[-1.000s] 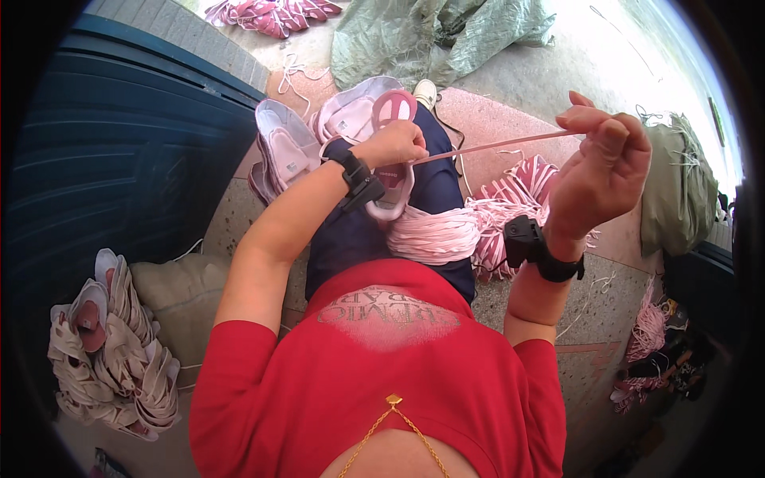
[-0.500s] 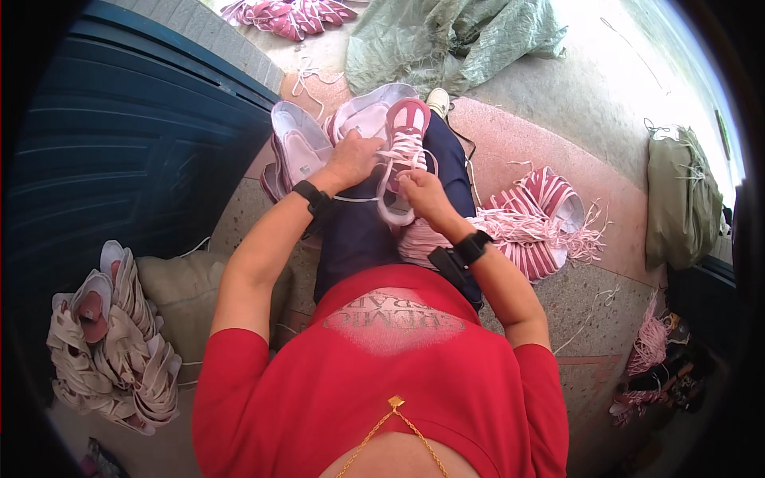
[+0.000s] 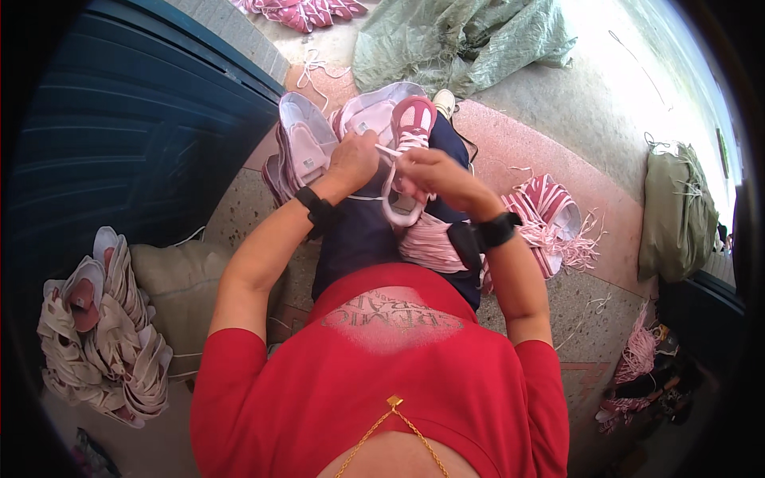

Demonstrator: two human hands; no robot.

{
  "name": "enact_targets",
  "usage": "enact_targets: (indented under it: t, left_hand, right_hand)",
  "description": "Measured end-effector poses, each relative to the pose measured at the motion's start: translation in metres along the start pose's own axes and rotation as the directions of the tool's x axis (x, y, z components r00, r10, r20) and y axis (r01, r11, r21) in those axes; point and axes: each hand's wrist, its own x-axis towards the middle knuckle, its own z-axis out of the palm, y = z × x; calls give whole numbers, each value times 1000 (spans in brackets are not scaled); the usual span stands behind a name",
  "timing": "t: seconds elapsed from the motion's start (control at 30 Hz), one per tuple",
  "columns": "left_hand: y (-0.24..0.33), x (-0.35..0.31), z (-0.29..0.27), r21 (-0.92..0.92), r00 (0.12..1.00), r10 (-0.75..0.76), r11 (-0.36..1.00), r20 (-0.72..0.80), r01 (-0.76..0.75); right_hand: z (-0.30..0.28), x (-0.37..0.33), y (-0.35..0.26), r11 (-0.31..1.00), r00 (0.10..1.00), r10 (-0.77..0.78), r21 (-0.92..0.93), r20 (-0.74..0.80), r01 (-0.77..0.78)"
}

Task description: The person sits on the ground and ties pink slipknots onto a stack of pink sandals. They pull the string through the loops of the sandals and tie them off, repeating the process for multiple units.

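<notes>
A pink and white shoe upper (image 3: 413,121) lies on my lap, toe pointing away from me. A white shoelace (image 3: 388,150) stretches across it between my hands. Closed on its left end, my left hand (image 3: 355,162) sits at the upper's left side. My right hand (image 3: 446,182) lies over the lacing area, fingers pinched on the lace near the eyelets, hiding much of the tongue. Beside my left hand are more shoe uppers (image 3: 304,143), stacked with pale linings showing. A bundle of pink laces (image 3: 434,244) lies on my lap below my right hand.
Striped pink uppers with loose laces (image 3: 550,209) lie right of my legs. A green woven sheet (image 3: 470,40) spreads ahead, and a full olive sack (image 3: 677,211) stands at the far right. Left are a dark blue door (image 3: 135,119), a beige sack (image 3: 179,291) and stacked beige uppers (image 3: 103,342).
My right hand has moved over the upper and turned, now covering more of it. The lace is drawn out between both hands. The whole view has shifted slightly.
</notes>
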Motion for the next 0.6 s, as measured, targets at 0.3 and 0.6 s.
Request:
enact_targets:
  t: [0.3,0.6]
  left_hand:
    - [7,20,2,-349,941,-30,924,338,155]
    - [52,40,-49,-742,758,315,594,571,312]
  right_hand:
    - [0,-91,-108,649,679,-732,353,51,674]
    - [21,-74,-120,585,783,-621,662,-6,469]
